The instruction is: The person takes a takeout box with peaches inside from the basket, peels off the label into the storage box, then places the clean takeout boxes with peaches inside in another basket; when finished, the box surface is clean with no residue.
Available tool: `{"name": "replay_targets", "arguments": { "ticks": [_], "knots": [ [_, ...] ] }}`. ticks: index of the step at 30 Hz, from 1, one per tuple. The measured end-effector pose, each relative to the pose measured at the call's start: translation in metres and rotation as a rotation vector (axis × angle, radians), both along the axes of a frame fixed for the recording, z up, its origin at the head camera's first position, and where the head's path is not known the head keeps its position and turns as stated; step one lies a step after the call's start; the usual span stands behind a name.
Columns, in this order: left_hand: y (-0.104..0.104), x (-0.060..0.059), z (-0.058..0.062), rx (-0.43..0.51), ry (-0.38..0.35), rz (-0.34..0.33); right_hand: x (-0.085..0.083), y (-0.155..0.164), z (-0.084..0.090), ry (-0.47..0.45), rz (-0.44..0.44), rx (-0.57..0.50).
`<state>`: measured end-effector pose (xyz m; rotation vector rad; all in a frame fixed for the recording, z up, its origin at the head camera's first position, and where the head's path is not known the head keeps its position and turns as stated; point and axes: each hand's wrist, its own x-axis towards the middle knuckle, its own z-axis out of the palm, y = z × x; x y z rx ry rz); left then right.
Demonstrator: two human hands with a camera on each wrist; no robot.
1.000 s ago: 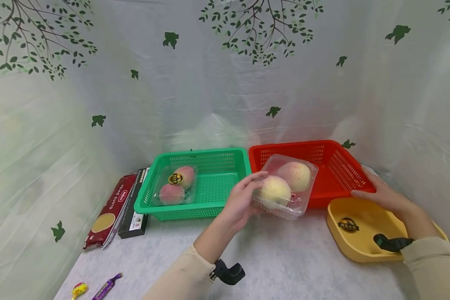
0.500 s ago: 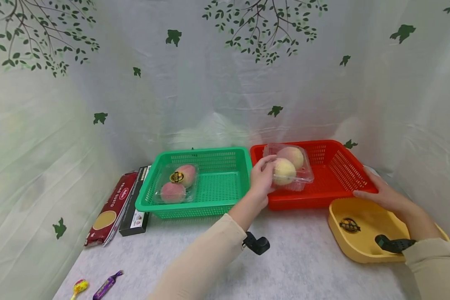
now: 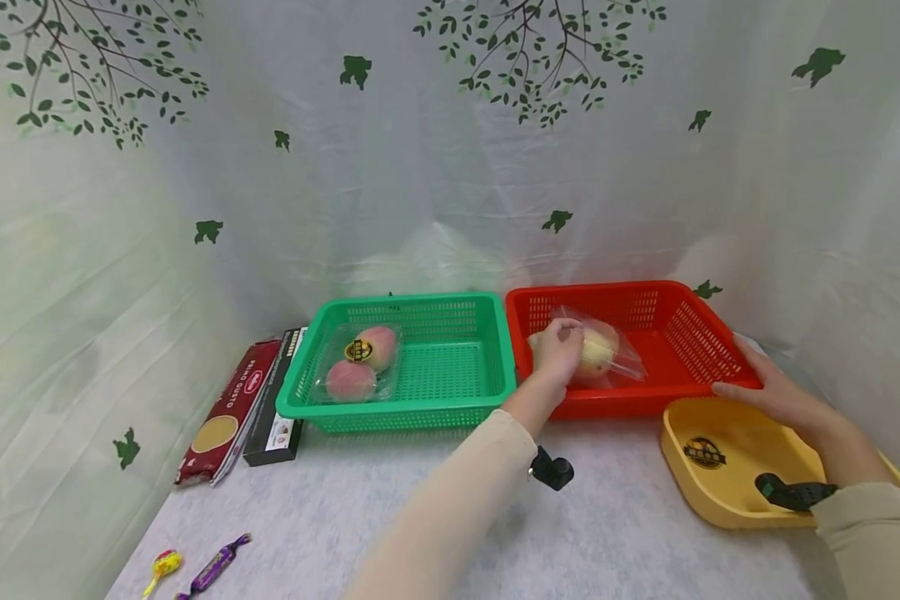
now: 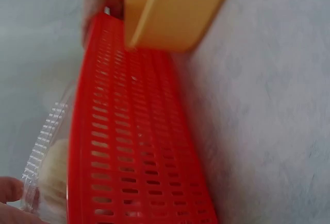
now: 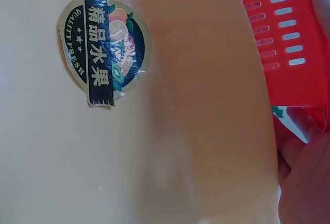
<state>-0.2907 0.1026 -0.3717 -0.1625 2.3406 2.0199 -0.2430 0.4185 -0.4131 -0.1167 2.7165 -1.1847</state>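
Note:
My left hand (image 3: 558, 350) grips the left end of a clear clamshell (image 3: 607, 350) holding pale peaches, low inside the red basket (image 3: 690, 329). In the left wrist view the clamshell (image 4: 49, 147) shows over the red basket's slotted wall (image 4: 139, 147), with a fingertip (image 4: 10, 190) on it. My right hand (image 3: 765, 392) rests with fairly straight fingers on the red basket's near right corner, just above the yellow tray (image 3: 727, 475). The right wrist view is filled by the yellow tray (image 5: 180, 131) and its fruit sticker (image 5: 103, 54), with the red basket (image 5: 289, 33) behind.
A green basket (image 3: 450, 367) left of the red one holds another clamshell of peaches (image 3: 360, 362). A red pasta pack (image 3: 228, 412) and a black box (image 3: 277, 417) lie beside it. A purple candy (image 3: 213, 567) and a lollipop (image 3: 163, 565) lie near the front left edge.
My left hand has carried the peach clamshell from above the table's middle, over the red basket's front wall and down into it. The right hand has stayed put.

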Motion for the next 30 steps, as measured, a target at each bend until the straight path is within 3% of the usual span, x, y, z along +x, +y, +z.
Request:
{"name": "replay_targets", "arguments": {
  "ticks": [5, 10, 14, 18, 22, 26, 30],
  "knots": [
    [0.007, -0.001, 0.001, -0.151, 0.033, -0.080, 0.002, 0.000, 0.000, 0.001, 0.000, -0.011],
    [0.007, -0.003, -0.002, -0.254, 0.021, -0.208, 0.002, -0.001, 0.001, -0.003, -0.006, -0.008],
    [0.005, -0.007, -0.004, -0.289, -0.020, -0.254, 0.002, -0.004, 0.003, -0.008, -0.024, 0.006],
    [0.003, -0.007, -0.006, -0.263, -0.066, -0.273, 0.001, -0.006, 0.005, -0.021, -0.037, 0.022],
    [0.003, -0.008, -0.008, -0.261, -0.059, -0.319, 0.001, -0.007, 0.004, -0.024, -0.038, 0.016],
    [0.004, -0.012, -0.011, -0.358, -0.018, -0.456, 0.000, -0.007, 0.002, -0.017, -0.043, 0.019],
    [0.009, -0.015, -0.013, -0.550, 0.022, -0.622, -0.001, -0.005, 0.000, -0.010, -0.051, 0.026]
  ]
}}
